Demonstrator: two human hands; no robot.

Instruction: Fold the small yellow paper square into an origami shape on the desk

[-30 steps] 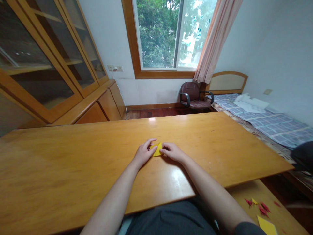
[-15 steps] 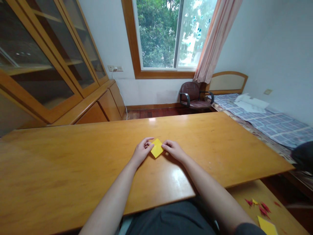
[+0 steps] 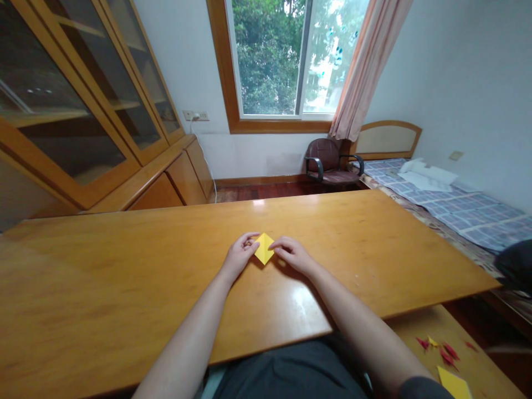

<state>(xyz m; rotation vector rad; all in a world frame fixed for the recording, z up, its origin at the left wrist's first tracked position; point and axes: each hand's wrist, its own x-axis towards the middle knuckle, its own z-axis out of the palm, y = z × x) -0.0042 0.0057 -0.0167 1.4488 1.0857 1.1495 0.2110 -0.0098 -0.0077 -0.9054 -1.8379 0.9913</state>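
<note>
A small folded square of yellow paper (image 3: 264,256) is held corner-down just above or on the wooden table, with a crease running down its middle. My left hand (image 3: 241,249) pinches its left corner between thumb and fingers. At the right corner is my right hand (image 3: 292,252), its fingertips on the paper's edge and its thumb close under the index finger. Whether the paper's lower tip rests on the table cannot be made out.
The wooden table (image 3: 124,288) spreads around both hands. Lower right, a lower surface (image 3: 409,327) carries small red folded pieces (image 3: 449,354) and a yellow paper sheet (image 3: 454,383). Beyond stand an armchair (image 3: 326,160), a bed (image 3: 465,202) and a glass-fronted cabinet (image 3: 137,147).
The paper has shifted slightly left and now shows a middle crease where its face looked plain. My right fingertips have moved left with its right corner.
</note>
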